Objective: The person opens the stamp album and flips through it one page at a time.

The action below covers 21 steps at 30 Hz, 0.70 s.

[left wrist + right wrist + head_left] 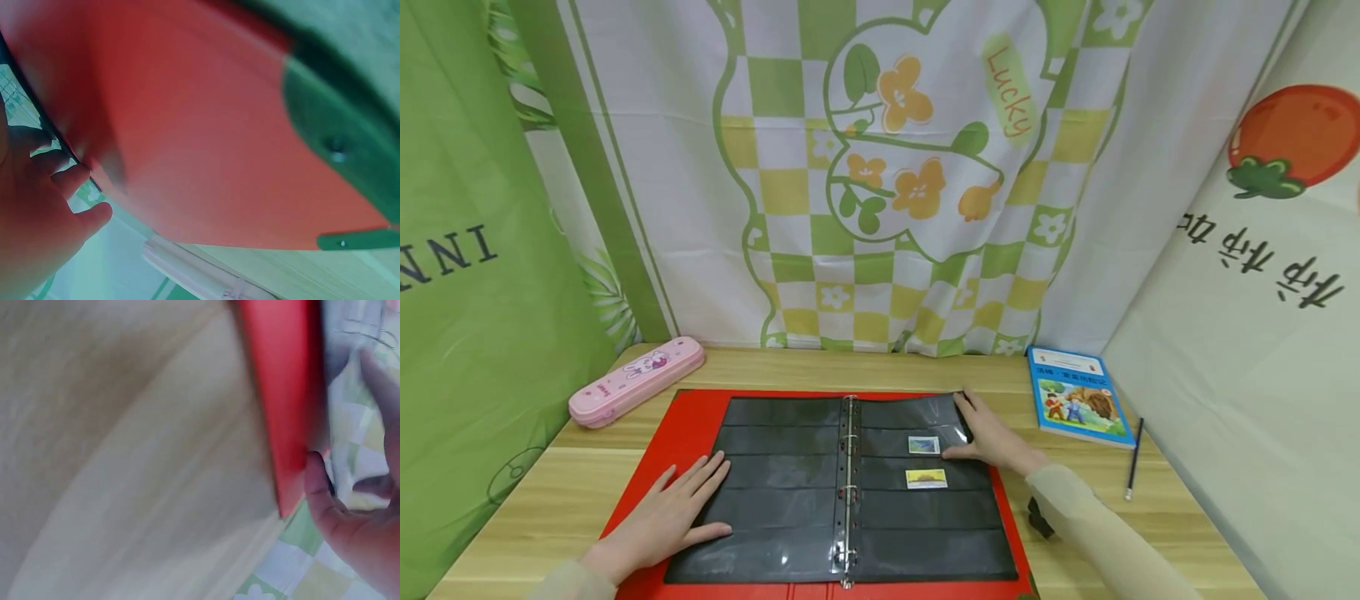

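A red ring binder (pixel 658 437) lies spread on the table, with black pocket pages on both sides of its metal rings (pixel 849 467). Two stamps sit in the right page (pixel 932 550): a blue-green stamp (pixel 923 445) above a yellow stamp (pixel 927 478). My left hand (pixel 673 508) rests with fingers spread across the left page's (pixel 782 471) outer edge and the red cover. At the right page's upper outer corner, my right hand (pixel 996 433) pinches the page edge, which is slightly raised. The right wrist view shows fingers (pixel 320 487) at that edge, beside the red cover.
A pink pencil case (pixel 638 382) lies at the back left. On the right are a blue picture-covered book (pixel 1081 396) and a dark pencil (pixel 1134 458). A small black object (pixel 1040 518) is partly hidden by the right forearm. Patterned curtains (pixel 895 250) hang behind the table (pixel 752 365).
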Each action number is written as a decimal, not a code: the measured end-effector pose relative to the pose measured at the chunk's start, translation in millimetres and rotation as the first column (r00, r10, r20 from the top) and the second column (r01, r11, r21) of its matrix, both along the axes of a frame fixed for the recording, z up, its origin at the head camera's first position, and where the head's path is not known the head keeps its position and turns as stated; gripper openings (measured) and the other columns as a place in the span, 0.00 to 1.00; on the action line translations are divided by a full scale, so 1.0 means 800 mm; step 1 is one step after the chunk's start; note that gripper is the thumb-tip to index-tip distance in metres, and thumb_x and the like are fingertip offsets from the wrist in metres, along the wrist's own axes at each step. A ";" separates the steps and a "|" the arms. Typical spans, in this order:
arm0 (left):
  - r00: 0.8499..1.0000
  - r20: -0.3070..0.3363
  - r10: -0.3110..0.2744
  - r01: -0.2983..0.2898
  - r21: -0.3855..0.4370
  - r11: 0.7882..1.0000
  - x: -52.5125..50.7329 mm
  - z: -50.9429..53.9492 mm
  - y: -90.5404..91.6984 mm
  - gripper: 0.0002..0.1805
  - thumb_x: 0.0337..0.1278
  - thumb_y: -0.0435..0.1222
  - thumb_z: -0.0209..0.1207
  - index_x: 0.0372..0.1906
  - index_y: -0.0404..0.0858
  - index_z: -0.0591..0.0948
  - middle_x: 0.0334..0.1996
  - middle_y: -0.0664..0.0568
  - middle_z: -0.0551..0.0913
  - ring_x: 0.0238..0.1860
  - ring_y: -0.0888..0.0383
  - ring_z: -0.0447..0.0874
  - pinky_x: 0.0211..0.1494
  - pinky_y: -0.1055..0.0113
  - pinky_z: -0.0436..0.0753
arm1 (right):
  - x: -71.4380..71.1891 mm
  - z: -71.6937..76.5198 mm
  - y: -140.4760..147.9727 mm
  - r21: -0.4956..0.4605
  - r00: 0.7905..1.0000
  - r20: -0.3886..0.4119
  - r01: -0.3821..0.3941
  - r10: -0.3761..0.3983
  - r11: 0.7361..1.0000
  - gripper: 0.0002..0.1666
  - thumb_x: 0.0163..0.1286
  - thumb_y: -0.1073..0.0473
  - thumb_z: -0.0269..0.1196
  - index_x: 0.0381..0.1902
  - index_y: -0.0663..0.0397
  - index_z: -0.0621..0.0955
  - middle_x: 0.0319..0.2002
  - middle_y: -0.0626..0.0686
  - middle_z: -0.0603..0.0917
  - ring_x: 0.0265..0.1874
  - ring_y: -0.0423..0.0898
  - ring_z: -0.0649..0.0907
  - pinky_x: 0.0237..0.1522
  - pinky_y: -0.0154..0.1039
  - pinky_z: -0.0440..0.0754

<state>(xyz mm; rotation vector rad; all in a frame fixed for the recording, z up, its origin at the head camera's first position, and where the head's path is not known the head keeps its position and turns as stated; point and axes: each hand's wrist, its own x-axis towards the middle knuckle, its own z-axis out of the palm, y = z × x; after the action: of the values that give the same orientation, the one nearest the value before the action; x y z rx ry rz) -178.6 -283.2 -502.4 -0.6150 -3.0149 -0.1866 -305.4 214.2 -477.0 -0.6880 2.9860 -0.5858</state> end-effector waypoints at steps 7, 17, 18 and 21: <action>1.000 0.001 0.007 -0.007 0.007 1.000 -0.001 -0.003 -0.001 0.53 0.53 0.73 0.51 0.73 0.39 0.67 0.74 0.45 0.66 0.73 0.40 0.66 0.69 0.33 0.64 | 0.015 0.030 0.004 -0.188 0.974 0.155 0.193 -0.164 0.963 0.42 0.67 0.54 0.66 0.66 0.79 0.63 0.56 0.74 0.78 0.49 0.66 0.83 0.48 0.55 0.83; 1.000 -0.012 0.006 -0.006 0.010 1.000 -0.002 -0.005 -0.003 0.52 0.53 0.73 0.51 0.73 0.39 0.68 0.74 0.44 0.67 0.73 0.40 0.66 0.69 0.33 0.64 | 0.018 0.076 0.007 -0.320 0.949 0.291 0.217 -0.123 0.922 0.17 0.73 0.63 0.57 0.51 0.75 0.74 0.43 0.70 0.86 0.29 0.49 0.86 0.32 0.45 0.88; 1.000 -0.012 0.008 -0.008 0.009 1.000 -0.002 -0.006 -0.003 0.52 0.53 0.73 0.51 0.73 0.39 0.67 0.74 0.44 0.67 0.73 0.40 0.66 0.69 0.33 0.64 | 0.017 0.083 0.005 -0.342 0.946 0.308 0.212 -0.104 0.915 0.17 0.74 0.63 0.56 0.51 0.75 0.74 0.43 0.71 0.85 0.29 0.49 0.86 0.32 0.47 0.89; 1.000 -0.010 0.010 -0.010 0.005 1.000 -0.003 -0.008 -0.003 0.52 0.54 0.73 0.50 0.73 0.40 0.67 0.74 0.45 0.66 0.73 0.41 0.66 0.70 0.33 0.64 | 0.014 0.104 0.001 -0.389 0.942 0.330 0.191 -0.057 0.901 0.20 0.76 0.61 0.55 0.55 0.75 0.72 0.43 0.69 0.85 0.29 0.44 0.83 0.31 0.42 0.88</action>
<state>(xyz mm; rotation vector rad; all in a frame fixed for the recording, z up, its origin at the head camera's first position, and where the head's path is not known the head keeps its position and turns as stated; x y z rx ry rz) -181.0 -285.7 -508.4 -0.5988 -3.0062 -0.1899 -294.3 215.0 -394.0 -0.3635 2.6382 -1.2386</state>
